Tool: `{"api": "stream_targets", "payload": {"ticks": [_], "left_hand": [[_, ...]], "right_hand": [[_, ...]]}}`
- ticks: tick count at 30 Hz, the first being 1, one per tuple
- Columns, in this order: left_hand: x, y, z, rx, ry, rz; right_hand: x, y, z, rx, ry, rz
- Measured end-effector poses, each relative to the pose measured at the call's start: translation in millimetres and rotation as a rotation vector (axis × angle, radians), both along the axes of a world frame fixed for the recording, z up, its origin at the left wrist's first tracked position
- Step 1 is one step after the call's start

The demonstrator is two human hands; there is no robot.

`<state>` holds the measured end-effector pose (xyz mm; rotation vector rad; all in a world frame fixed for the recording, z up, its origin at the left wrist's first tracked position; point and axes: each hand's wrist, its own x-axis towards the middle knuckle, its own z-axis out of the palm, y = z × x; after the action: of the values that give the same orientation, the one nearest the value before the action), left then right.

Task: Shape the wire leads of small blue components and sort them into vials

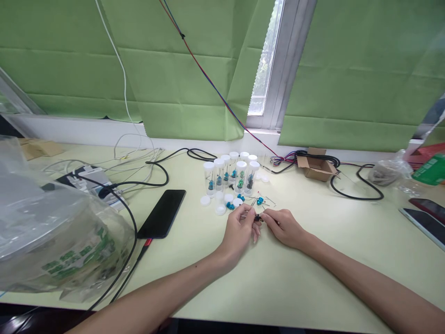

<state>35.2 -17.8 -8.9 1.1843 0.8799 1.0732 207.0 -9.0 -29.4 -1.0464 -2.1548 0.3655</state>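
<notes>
My left hand and my right hand meet above the table, both closed in a pinch. Between their fingertips is a small black piece with a thin metal pin; its exact kind is too small to make out. Just beyond the fingers lie small blue pieces and several loose metal pins. Behind them stand several clear tubes with white caps, holding blue, green or black pieces and pins. Loose white caps lie to the left of my hands.
A black phone lies left of the tubes, near a power strip and tangled cables. A large plastic bag fills the left side. At the back right sits an open cardboard box; more phones lie at the right edge.
</notes>
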Motion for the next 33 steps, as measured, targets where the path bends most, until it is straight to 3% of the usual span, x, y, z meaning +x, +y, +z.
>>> {"api": "stream_targets", "payload": {"ticks": [15,33], "left_hand": [[-3.4,-0.5,10.6,0.028,0.003,0.028],[-2.5,-0.4,6.4,0.015,-0.012,0.019]], "right_hand": [[-0.8,-3.5,0.3,-0.060,0.062,-0.020],[-1.4,-4.5,2.4,-0.041,0.024,-0.028]]}}
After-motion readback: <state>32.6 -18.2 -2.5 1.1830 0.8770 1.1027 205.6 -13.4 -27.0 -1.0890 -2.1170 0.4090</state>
